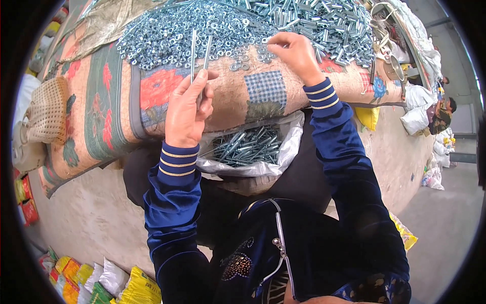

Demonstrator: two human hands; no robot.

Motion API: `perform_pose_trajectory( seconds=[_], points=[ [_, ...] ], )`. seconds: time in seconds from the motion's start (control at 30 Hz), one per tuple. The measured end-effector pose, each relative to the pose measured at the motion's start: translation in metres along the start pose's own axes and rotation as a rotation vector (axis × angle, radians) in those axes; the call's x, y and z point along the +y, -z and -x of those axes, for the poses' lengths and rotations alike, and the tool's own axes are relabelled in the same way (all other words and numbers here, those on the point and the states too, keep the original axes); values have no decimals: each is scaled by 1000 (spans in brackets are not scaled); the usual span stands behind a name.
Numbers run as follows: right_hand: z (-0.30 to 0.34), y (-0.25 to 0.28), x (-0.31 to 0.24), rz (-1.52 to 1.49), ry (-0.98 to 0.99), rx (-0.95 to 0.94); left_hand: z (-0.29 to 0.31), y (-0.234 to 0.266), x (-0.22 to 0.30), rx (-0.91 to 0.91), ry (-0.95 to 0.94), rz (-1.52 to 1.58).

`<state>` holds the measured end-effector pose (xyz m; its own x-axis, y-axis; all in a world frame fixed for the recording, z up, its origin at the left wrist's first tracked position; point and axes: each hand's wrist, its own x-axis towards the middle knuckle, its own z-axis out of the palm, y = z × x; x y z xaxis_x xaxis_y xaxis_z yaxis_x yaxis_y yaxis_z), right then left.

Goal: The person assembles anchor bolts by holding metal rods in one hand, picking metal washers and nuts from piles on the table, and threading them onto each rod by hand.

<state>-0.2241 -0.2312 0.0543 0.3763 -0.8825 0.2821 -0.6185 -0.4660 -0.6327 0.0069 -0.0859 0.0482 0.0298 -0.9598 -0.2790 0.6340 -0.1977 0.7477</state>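
Observation:
My left hand (188, 109) is closed around two long thin metal bolts (193, 53), which stick up side by side past the fingertips. My right hand (298, 57) is at the front edge of the heap, thumb and fingers pinched together; whatever they hold is too small to make out. Beside it a few loose flat washers (245, 66) lie on the cloth. Behind both hands spreads a heap of small nuts and washers (167, 38). To its right is a pile of metal sleeves (331, 25).
Between my knees a white plastic-lined container (292, 152) holds assembled anchor bolts (248, 147). A patterned padded cloth (202, 121) covers the worktop. A woven basket (48, 109) stands at left, a metal cup (394, 68) at right. Filled bags (136, 286) lie on the floor; people sit far right.

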Motion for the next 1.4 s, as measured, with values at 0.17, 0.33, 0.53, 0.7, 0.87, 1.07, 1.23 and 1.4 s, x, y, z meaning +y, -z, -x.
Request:
perform_pose_trajectory(
  seconds=[0.17, 0.33, 0.53, 0.7, 0.87, 1.07, 1.23, 1.4],
  points=[
    [7, -19, -7, 384, 293, 26, 1, 2, 1, -13, -34, 43],
    [1, -15, -19, -65, -2, -75, 1, 8, 0, 21, -53, 1],
    [-5, -50, -23, 10, 281, -94, -4, 7, -2, 35, -34, 58],
    [-6, -55, -30, 232, 277, -90, -5, 8, -2, 17, -15, 67],
    [-4, -54, -30, 213, 191, -77, -6, 9, -2, 8, -9, 51],
    [-8, -52, -25, 213, 317, -108, -7, 10, -5, 10, -17, 49],
    [-8, -46, -21, -53, 158, -188, -6, 9, -3, 2, -5, 44],
    [-12, -26, -37, -806, -160, -196, -5, 8, -4, -11, 48, -14]
  ],
)
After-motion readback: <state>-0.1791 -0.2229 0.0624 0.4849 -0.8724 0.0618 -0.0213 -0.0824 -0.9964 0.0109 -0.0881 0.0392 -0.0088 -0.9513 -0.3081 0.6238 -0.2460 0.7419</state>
